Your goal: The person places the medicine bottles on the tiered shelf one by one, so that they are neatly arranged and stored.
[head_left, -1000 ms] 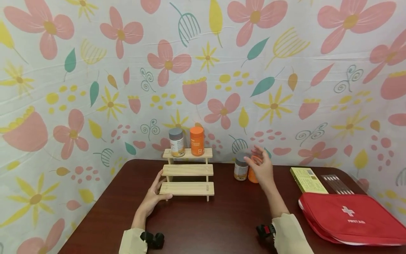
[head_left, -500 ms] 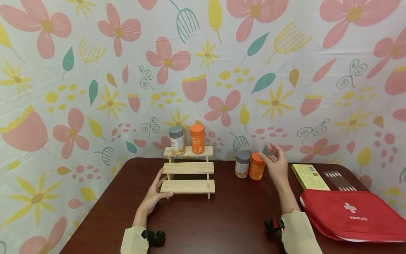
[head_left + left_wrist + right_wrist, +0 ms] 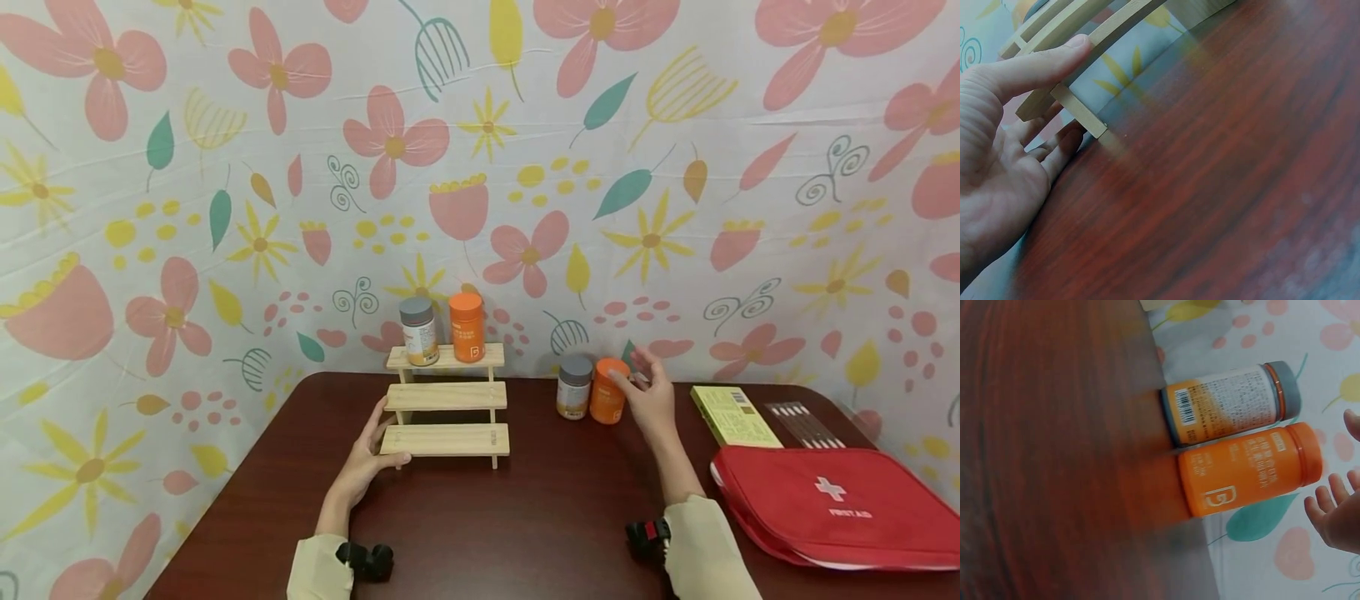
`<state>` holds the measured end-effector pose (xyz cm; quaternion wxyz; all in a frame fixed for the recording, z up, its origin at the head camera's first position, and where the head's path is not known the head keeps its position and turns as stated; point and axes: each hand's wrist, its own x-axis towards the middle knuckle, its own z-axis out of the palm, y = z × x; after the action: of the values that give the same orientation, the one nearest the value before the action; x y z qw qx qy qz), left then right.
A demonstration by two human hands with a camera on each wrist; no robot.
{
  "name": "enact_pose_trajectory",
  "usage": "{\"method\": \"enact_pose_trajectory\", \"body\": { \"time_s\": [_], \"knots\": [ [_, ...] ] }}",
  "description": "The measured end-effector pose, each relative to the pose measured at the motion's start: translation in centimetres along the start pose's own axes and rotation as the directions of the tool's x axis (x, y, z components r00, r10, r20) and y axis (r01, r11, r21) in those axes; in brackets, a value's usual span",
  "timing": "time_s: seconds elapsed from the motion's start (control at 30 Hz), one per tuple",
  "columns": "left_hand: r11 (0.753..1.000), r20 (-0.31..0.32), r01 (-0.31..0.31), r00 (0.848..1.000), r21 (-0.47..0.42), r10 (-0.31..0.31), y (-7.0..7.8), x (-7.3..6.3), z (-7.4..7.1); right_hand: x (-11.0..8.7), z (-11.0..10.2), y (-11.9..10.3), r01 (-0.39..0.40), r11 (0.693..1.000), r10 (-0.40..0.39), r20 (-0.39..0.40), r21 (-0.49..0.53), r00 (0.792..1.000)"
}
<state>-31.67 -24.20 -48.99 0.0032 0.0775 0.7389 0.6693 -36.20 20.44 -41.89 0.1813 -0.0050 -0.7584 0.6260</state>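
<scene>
My left hand [image 3: 358, 467] grips the left end of a three-tier wooden display rack [image 3: 444, 439]. In the left wrist view, the thumb [image 3: 1054, 65] lies along the lowest shelf and the other fingers are curled behind its end. On the top tier stand a grey-capped bottle [image 3: 420, 333] and an orange bottle [image 3: 467, 331]. A second grey-capped bottle [image 3: 1225, 405] and a second orange bottle [image 3: 1247, 470] stand upright side by side on the table. My right hand [image 3: 651, 400] is just right of that orange bottle, fingers spread and holding nothing; the right wrist view shows a gap between them.
A red first aid bag [image 3: 832, 508] lies at the right of the dark wooden table [image 3: 510, 517]. Behind it are a yellow-green box [image 3: 735, 417] and a clear pack of swabs [image 3: 804, 425]. A flowered cloth [image 3: 480, 167] hangs behind the table.
My right hand has moved right from in front of the orange bottle on the table to its right side, uncovering it. The left hand keeps its hold on the rack.
</scene>
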Motion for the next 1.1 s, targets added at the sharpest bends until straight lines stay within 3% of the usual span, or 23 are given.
{"method": "enact_pose_trajectory", "body": {
  "time_s": [0.2, 0.53, 1.1],
  "knots": [
    [1.0, 0.012, 0.008, 1.0, -0.017, -0.008, 0.0, -0.1, 0.0, 0.2, -0.3, 1.4, -0.068, 0.998, 0.068, -0.009, 0.002, 0.998],
    [1.0, 0.023, 0.007, 1.0, -0.024, -0.006, 0.3, 0.1, -0.2, 0.4, 0.6, 2.4, -0.15, 0.989, 0.148, 0.105, 0.009, 0.983],
    [1.0, 0.011, -0.015, 1.0, -0.016, 0.015, 0.2, 0.0, 0.0, 0.5, 1.1, 3.0, -0.125, 0.991, 0.126, 0.044, -0.04, 0.991]
  ]
}}
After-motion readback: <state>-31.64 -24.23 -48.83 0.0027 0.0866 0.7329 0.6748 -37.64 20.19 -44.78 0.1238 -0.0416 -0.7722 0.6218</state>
